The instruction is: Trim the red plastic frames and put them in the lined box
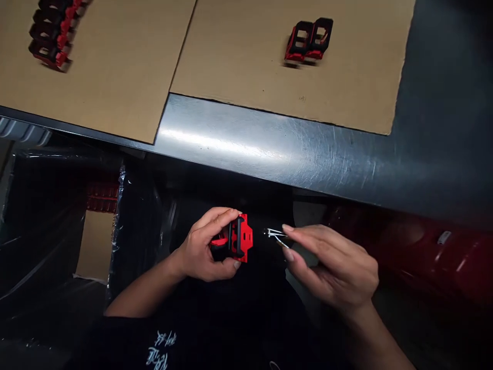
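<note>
- Now, the red-and-black plastic part (242, 237) sits in the left hand (206, 252), with fingers and thumb wrapped round it. Its flat red end faces the right hand (335, 264).
- Just off that end, with a gap, is a thin, shiny metal piece (274, 234). It is long and skinny and lies sideways, tips toward the part.
- The right hand pinches it between thumb and finger.
- I see smooth red plastic with little slots.
- Past the hands: a scratched metal table (231, 131), flat brown cardboard (346, 87) and two blocky red-and-black frames (308, 42).
</note>
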`<state>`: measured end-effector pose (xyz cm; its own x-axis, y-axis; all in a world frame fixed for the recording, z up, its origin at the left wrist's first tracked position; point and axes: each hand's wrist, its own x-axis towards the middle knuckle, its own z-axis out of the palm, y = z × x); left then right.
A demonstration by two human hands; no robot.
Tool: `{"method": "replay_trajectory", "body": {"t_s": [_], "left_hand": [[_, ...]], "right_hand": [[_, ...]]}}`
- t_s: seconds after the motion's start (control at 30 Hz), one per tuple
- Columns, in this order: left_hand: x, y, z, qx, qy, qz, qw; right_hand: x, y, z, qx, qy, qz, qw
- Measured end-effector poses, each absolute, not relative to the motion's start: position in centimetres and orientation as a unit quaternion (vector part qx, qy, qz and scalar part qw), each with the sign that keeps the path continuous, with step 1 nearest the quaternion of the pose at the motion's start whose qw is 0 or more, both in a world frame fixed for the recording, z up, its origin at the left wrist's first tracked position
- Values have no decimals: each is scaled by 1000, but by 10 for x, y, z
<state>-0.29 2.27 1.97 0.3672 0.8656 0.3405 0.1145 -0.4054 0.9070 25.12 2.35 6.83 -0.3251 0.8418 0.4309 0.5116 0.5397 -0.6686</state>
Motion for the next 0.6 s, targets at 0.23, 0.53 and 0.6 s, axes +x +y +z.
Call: {"method": "replay_trajectory", "body": {"t_s": [0.23,0.53,0.6], "left_hand": [[2,25,18,731,304,437,426],[-1,20,15,741,304,434,413],[-1,21,16,743,303,432,412]], "right_hand": [[239,5,74,-399,-806,246,362],[233,7,74,-368,-817,259,360],[233,6,74,-373,-817,256,358]]}}
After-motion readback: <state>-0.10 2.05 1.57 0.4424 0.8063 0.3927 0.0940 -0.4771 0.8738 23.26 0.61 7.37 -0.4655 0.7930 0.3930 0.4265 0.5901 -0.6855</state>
